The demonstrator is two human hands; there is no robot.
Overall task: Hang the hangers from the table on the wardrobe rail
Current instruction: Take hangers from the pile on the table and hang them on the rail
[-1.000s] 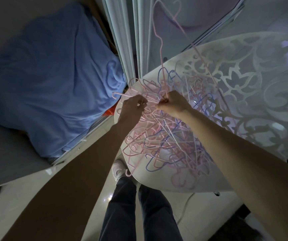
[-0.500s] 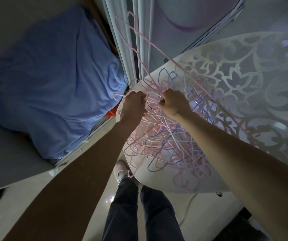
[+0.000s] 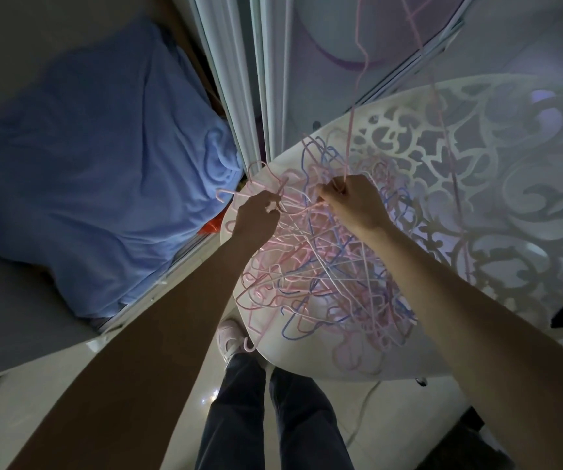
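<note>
Head view: blue bedding [image 3: 97, 184] at 9 o'clock. Left hand [image 3: 255, 218] curled round a pink hook in the hanger pile [image 3: 321, 276] on the white table [image 3: 497, 171]. Right hand [image 3: 353, 202] pinches a pink hanger [image 3: 349, 137] – raised toward 12 o'clock, top out of frame.

The raised pink hanger [image 3: 350, 130] runs out past the top edge, so its hook is unseen. Where it meets the right hand [image 3: 353, 201], curled fingers hide the wire. The left hand [image 3: 256, 218] covers its strands likewise. In the tangled pile [image 3: 317, 276], single hangers cannot be told apart.
</note>
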